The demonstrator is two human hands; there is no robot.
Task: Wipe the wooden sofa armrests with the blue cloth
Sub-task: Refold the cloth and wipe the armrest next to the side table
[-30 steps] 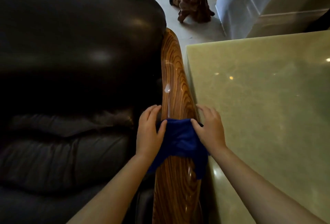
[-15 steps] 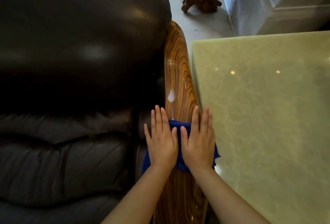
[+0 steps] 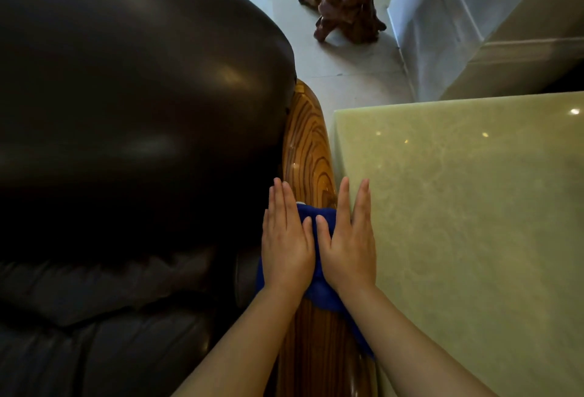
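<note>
The glossy striped wooden armrest [image 3: 308, 143] runs away from me between the dark leather sofa [image 3: 126, 96] and a pale green stone table. The blue cloth [image 3: 313, 215] lies draped across the armrest about halfway along. My left hand [image 3: 286, 248] and my right hand [image 3: 347, 248] lie flat side by side on the cloth, fingers straight and pointing forward, pressing it onto the wood. Most of the cloth is hidden under my palms; a corner hangs down on the table side by my right wrist.
The green stone table [image 3: 458, 207] stands tight against the armrest's right side. On the tiled floor beyond the armrest's far end stands a carved dark root-wood stand [image 3: 344, 1]. A white cabinet [image 3: 426, 33] rises at the upper right.
My hands went from gripping the cloth at its two sides to lying flat on it. They slid forward with the cloth, which now covers the white spot on the wood.
</note>
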